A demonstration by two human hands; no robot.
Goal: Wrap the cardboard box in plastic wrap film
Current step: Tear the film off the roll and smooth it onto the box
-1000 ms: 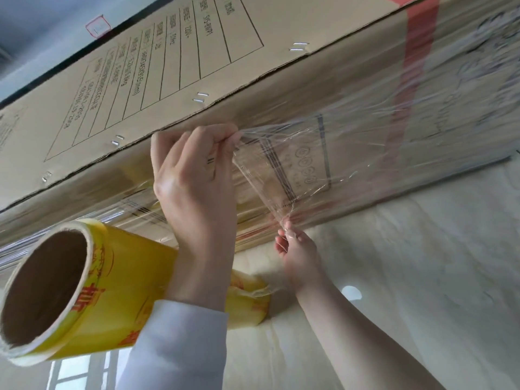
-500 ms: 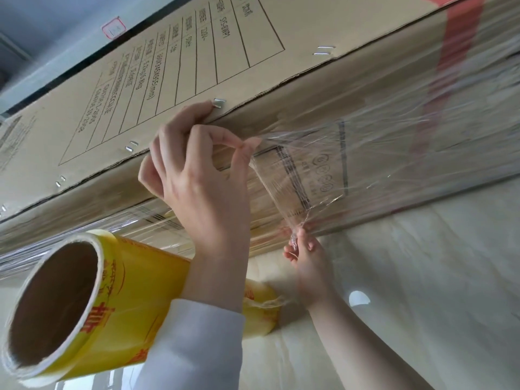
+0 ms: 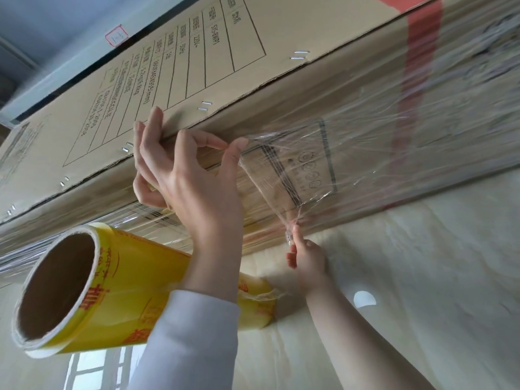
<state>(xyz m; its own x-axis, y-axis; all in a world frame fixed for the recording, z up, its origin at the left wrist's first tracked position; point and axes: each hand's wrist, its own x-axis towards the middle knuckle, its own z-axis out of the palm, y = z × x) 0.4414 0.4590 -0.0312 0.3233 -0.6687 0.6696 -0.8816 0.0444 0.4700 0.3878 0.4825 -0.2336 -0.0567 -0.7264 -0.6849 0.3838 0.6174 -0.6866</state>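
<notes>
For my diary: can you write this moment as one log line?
left hand: pinches film top | right hand: pinches film bottom | box: partly wrapped | roll: not held

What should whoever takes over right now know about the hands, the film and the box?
Left hand: grip pinches the loose film end at its top edge, other fingers on the cardboard box.
Right hand: pinches its bunched lower corner.
Plastic wrap roll: lying on the floor beside the box.
Done: film covers the box's side.
To do: probably smooth this end down.
</notes>
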